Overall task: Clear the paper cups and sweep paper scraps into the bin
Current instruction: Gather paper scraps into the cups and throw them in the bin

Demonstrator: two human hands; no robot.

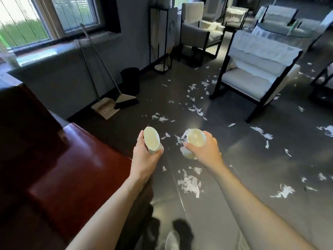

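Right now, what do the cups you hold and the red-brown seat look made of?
Left cup and right cup: likely thin paper, matte cream; the left rim is squeezed oval. Red-brown seat: probably leather or vinyl, from its glossy sheen.

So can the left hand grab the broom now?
Probably not. The left hand grips a paper cup, and the broom leans well ahead across the floor, seemingly beyond arm's reach.

Cream paper cups [151, 140], white scraps [190, 184], black bin [130, 80], dark-red glossy table [72, 168].
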